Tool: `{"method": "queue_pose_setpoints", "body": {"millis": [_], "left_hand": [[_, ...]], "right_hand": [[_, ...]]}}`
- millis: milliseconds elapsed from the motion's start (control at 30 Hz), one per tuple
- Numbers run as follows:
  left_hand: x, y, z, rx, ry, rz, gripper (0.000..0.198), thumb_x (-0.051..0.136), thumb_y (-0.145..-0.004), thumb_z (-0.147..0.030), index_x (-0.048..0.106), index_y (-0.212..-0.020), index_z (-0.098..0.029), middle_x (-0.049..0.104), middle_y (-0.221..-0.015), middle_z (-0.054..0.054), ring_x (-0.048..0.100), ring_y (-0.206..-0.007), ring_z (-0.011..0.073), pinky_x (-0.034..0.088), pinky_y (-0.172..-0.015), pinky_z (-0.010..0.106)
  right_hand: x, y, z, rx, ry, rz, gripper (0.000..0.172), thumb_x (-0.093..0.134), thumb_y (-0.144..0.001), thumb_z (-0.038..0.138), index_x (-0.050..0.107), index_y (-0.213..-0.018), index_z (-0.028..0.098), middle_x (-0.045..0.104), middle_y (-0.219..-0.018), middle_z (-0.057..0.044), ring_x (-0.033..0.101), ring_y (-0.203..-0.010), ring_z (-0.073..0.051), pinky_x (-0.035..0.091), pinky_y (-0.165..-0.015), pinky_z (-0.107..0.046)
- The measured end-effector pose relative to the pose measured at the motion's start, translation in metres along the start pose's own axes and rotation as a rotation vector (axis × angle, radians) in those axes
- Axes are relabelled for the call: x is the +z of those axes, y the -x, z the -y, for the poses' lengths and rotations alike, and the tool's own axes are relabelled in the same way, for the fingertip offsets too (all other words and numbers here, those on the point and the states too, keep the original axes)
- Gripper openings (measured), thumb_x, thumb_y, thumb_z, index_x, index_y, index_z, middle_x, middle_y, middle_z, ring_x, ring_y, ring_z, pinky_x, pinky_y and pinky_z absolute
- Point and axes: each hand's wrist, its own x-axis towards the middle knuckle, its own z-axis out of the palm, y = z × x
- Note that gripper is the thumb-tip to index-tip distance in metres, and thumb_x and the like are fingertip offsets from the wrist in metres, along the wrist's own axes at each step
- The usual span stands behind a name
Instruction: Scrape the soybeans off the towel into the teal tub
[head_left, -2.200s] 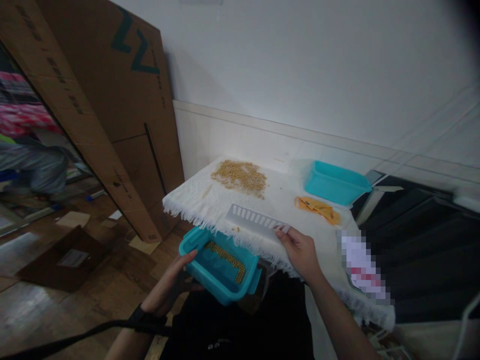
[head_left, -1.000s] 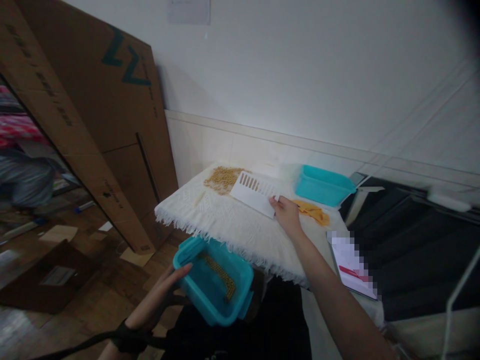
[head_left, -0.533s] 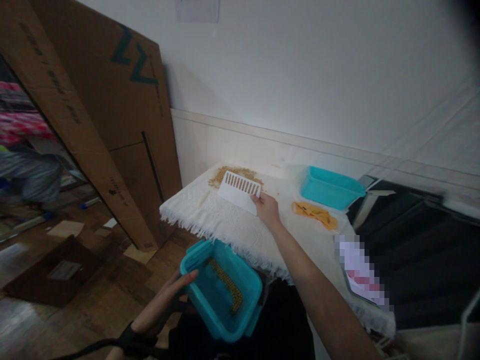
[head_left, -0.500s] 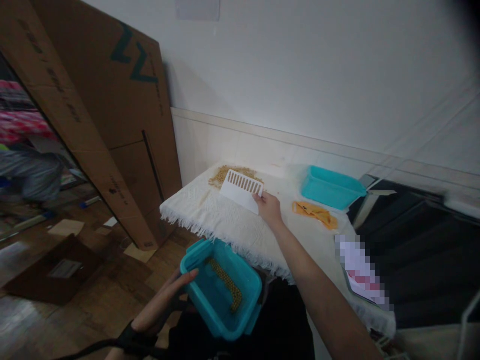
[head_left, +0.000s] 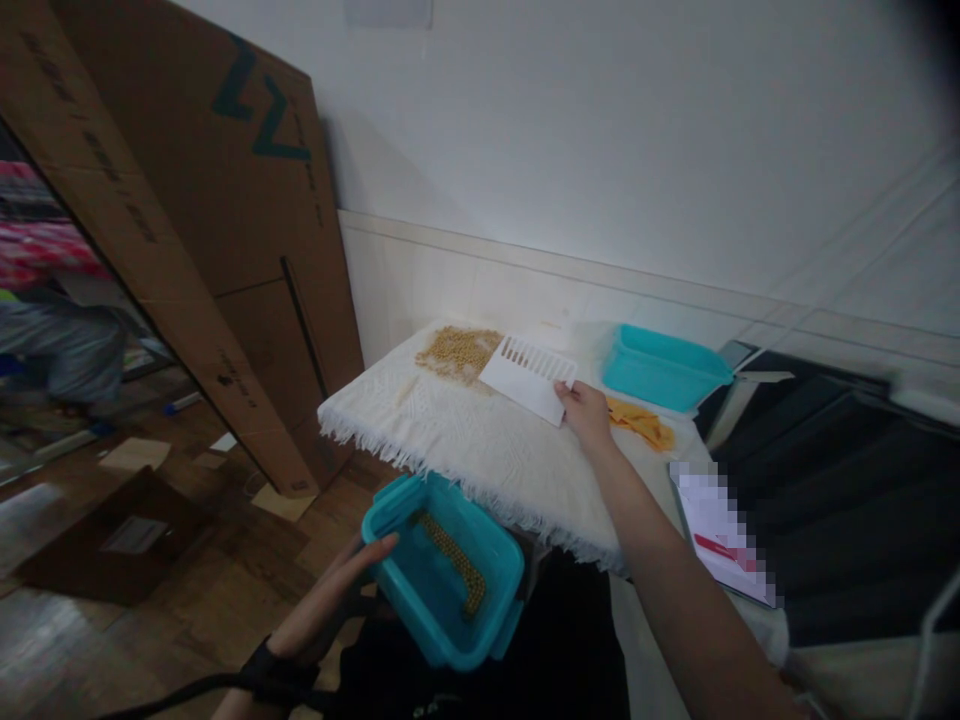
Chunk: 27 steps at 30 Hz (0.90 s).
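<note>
Grasping teal tub [head_left: 420, 600], beans [head_left: 454, 575] rowed inside: left grip [head_left: 330, 610] | right grip [head_left: 585, 415] clasps slotted scraper [head_left: 529, 380] | far tub [head_left: 660, 368] interior hidden

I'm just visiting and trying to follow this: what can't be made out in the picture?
Head view only:
- Far teal tub: its bottom is hidden by its own near wall.
- Left hand: fingers hidden beneath the near teal tub.
- Sheet at lower right: pixelated, unreadable.
- Orange item: too small to identify, beside the right hand holding the white slotted scraper.
</note>
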Motion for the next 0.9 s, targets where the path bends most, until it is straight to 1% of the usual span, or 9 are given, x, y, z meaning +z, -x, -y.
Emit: {"method": "queue_pose_setpoints", "body": {"millis": [200,300,367,433,533,633,733,800,900], "left_hand": [[0.006,0.002,-0.003,-0.011,0.037,-0.024,0.109,0.086,-0.083,-0.076,0.047,-0.171,-0.025,0.067,-0.167,0.020,0.064,-0.148,0.0493,0.068,-0.094,0.054],[0.005,0.001,-0.002,-0.014,0.034,-0.021,0.112,0.087,-0.081,-0.077,0.047,-0.172,-0.025,0.067,-0.167,0.020,0.061,-0.151,0.0499,0.068,-0.092,0.053],[0.004,0.000,-0.001,-0.021,0.034,-0.031,0.111,0.087,-0.081,-0.077,0.047,-0.170,-0.024,0.068,-0.166,0.021,0.061,-0.152,0.0506,0.068,-0.093,0.054],[0.004,-0.001,0.000,-0.025,0.029,-0.040,0.106,0.086,-0.083,-0.077,0.050,-0.167,-0.024,0.067,-0.166,0.022,0.063,-0.150,0.0511,0.068,-0.095,0.057],[0.004,-0.003,0.002,-0.022,0.019,-0.034,0.100,0.083,-0.086,-0.076,0.051,-0.165,-0.023,0.066,-0.167,0.023,0.065,-0.147,0.0506,0.067,-0.096,0.058],[0.005,-0.004,0.004,-0.017,0.020,-0.033,0.104,0.084,-0.084,-0.076,0.051,-0.166,-0.023,0.069,-0.164,0.022,0.066,-0.147,0.0512,0.067,-0.094,0.057],[0.004,-0.006,0.007,-0.016,0.041,-0.057,0.107,0.086,-0.079,-0.077,0.053,-0.166,-0.026,0.072,-0.161,0.020,0.063,-0.151,0.0523,0.067,-0.095,0.057],[0.003,-0.008,0.009,-0.018,0.049,-0.067,0.107,0.086,-0.078,-0.078,0.053,-0.166,-0.028,0.070,-0.163,0.020,0.061,-0.153,0.0524,0.068,-0.095,0.057],[0.002,-0.008,0.007,-0.037,0.047,-0.054,0.108,0.086,-0.080,-0.077,0.050,-0.167,-0.025,0.067,-0.167,0.022,0.059,-0.155,0.0529,0.068,-0.095,0.057]], "right_hand": [[-0.015,0.001,-0.015,0.062,-0.158,-0.103,0.069,0.071,-0.081,0.090,0.075,-0.080,0.021,0.061,-0.063,-0.002,0.061,-0.070,-0.025,0.050,-0.060,-0.035],[-0.020,0.002,-0.017,0.067,-0.196,-0.146,0.073,0.070,-0.081,0.092,0.079,-0.089,0.019,0.064,-0.067,-0.002,0.063,-0.072,-0.025,0.052,-0.061,-0.035],[-0.021,0.003,-0.018,0.065,-0.189,-0.159,0.073,0.069,-0.083,0.091,0.081,-0.092,0.019,0.067,-0.070,-0.002,0.064,-0.073,-0.026,0.054,-0.063,-0.036],[-0.020,0.005,-0.018,0.053,-0.160,-0.152,0.072,0.067,-0.085,0.090,0.080,-0.091,0.020,0.068,-0.070,-0.003,0.065,-0.075,-0.026,0.054,-0.064,-0.036],[-0.017,0.006,-0.017,0.030,-0.088,-0.114,0.068,0.065,-0.088,0.088,0.077,-0.086,0.022,0.066,-0.067,-0.003,0.066,-0.075,-0.027,0.054,-0.065,-0.035],[-0.014,0.007,-0.015,0.013,-0.035,-0.072,0.065,0.065,-0.089,0.088,0.073,-0.080,0.024,0.065,-0.065,-0.002,0.066,-0.075,-0.027,0.053,-0.066,-0.035],[-0.013,0.009,-0.012,0.017,-0.025,-0.063,0.065,0.065,-0.090,0.088,0.069,-0.078,0.025,0.064,-0.065,-0.002,0.065,-0.075,-0.027,0.052,-0.065,-0.034],[-0.013,0.009,-0.010,0.027,-0.033,-0.058,0.064,0.064,-0.090,0.088,0.067,-0.077,0.025,0.065,-0.066,-0.002,0.065,-0.075,-0.026,0.052,-0.065,-0.034],[-0.013,0.011,-0.005,0.031,-0.053,-0.047,0.064,0.064,-0.090,0.089,0.066,-0.078,0.026,0.065,-0.067,-0.002,0.066,-0.077,-0.027,0.052,-0.065,-0.034]]}}
